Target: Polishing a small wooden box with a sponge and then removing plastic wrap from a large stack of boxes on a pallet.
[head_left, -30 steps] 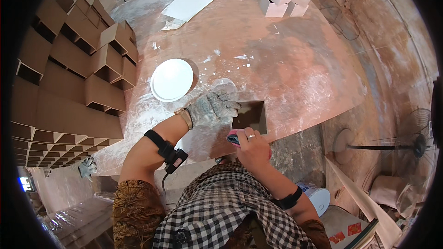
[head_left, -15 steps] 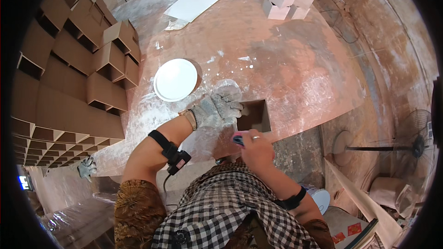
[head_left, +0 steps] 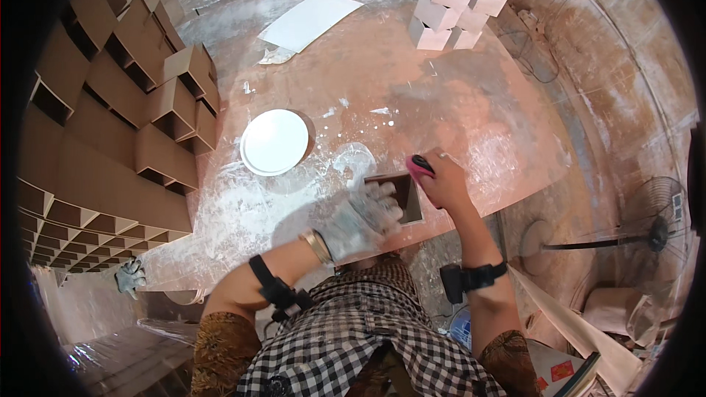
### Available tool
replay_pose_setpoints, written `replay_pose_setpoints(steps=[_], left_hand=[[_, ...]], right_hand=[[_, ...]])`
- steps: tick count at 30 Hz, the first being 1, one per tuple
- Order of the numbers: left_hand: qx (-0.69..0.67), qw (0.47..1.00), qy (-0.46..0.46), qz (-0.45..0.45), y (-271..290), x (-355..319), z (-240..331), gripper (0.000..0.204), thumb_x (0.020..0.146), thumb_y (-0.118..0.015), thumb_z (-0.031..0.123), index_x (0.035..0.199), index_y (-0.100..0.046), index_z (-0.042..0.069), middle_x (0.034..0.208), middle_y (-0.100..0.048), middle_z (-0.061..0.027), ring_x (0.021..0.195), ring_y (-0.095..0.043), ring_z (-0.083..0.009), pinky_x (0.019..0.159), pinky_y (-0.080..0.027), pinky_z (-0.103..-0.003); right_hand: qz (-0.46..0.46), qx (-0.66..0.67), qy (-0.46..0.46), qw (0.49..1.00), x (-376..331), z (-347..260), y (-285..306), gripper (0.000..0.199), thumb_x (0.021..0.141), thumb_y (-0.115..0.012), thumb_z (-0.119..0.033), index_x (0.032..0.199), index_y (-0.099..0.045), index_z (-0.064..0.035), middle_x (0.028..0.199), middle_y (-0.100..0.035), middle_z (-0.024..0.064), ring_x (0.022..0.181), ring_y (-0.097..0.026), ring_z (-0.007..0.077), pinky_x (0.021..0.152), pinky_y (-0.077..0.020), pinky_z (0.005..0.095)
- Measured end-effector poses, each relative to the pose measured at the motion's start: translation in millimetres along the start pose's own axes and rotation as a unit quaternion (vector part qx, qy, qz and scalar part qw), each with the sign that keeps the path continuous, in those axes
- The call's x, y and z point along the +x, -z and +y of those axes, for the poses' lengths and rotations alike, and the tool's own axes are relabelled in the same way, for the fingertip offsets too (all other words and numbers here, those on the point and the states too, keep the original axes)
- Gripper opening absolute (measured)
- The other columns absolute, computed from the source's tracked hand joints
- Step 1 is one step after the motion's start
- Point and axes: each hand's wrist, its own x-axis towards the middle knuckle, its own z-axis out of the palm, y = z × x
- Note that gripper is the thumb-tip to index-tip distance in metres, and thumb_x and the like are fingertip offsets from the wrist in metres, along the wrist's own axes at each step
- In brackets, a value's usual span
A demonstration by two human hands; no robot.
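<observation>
A small open brown board box [head_left: 409, 202] stands on the table near its front edge. My left hand [head_left: 360, 220], in a whitish-grey work glove, is at the box's left side, its blurred fingers reaching over the wall into the opening. In my bare right hand [head_left: 447, 180] is a small hand tool [head_left: 420, 166], black on top with a pink edge, its exact kind unclear. The fingers are closed round it, at the box's right rim. A round white lid or shallow dish [head_left: 275, 142] lies to the left of the box.
Many brown open boxes [head_left: 110, 132] are stacked at the left. White boxes [head_left: 456, 11] form a pile at the far right, and a white sheet [head_left: 310, 22] lies at the back. A grey glove [head_left: 130, 276] rests on the left corner; a fan [head_left: 662, 228] stands at the right.
My right hand has moved away from me with the tool, from the box's near side to its right rim. My left hand has come nearer me. The view has shifted slightly.
</observation>
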Motion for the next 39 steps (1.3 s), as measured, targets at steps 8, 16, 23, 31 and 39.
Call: replay_pose_setpoints(steps=[8,16,23,31,39], left_hand=[[0.187,0.981,0.026,0.035,-41,-6,9,0.025,0.079,-0.056,0.028,0.083,-0.059,0.004,0.084,-0.059,-0.0173,0.096,-0.053,-0.0357,0.085,-0.039,-0.044],[0.198,0.979,0.035,0.042,-39,-1,15,0.018,0.076,-0.057,0.024,0.075,-0.056,0.007,0.073,-0.056,-0.0128,0.088,-0.052,-0.0316,0.081,-0.038,-0.042],[0.192,0.981,0.035,0.009,-39,10,19,0.015,0.072,-0.055,0.022,0.078,-0.056,0.008,0.072,-0.055,-0.0099,0.078,-0.052,-0.0265,0.077,-0.036,-0.041],[0.286,0.951,-0.030,0.114,11,54,21,0.014,0.073,-0.056,0.019,0.080,-0.057,0.008,0.075,-0.057,-0.0108,0.085,-0.056,-0.0267,0.085,-0.041,-0.043],[0.458,0.880,-0.059,0.110,97,139,13,0.020,0.072,-0.060,0.019,0.089,-0.061,0.008,0.088,-0.063,-0.0124,0.094,-0.060,-0.0274,0.092,-0.043,-0.045]], right_hand=[[-0.100,-0.024,-0.048,0.993,-27,-5,-7,0.023,0.070,-0.065,-0.017,0.091,-0.059,-0.0081,0.087,-0.060,0.0159,0.079,-0.060,0.0363,0.067,-0.0483,0.0438],[-0.096,0.137,-0.078,0.983,-135,-9,23,0.020,0.072,-0.066,-0.014,0.090,-0.061,-0.0066,0.078,-0.059,0.0156,0.073,-0.059,0.0340,0.065,-0.0479,0.0372],[0.087,0.423,-0.312,0.846,-156,-5,48,0.014,0.080,-0.063,-0.003,0.093,-0.062,-0.0001,0.081,-0.061,0.0022,0.073,-0.056,0.0100,0.065,-0.0462,0.0262],[0.254,0.576,-0.353,0.692,-134,42,57,0.016,0.084,-0.059,-0.004,0.099,-0.060,0.0020,0.085,-0.063,0.0047,0.072,-0.059,0.0133,0.065,-0.0496,0.0273],[0.239,0.585,-0.363,0.685,-74,131,76,0.021,0.082,-0.062,-0.007,0.101,-0.058,0.0013,0.087,-0.062,0.0052,0.073,-0.059,0.0149,0.067,-0.0492,0.0286]])
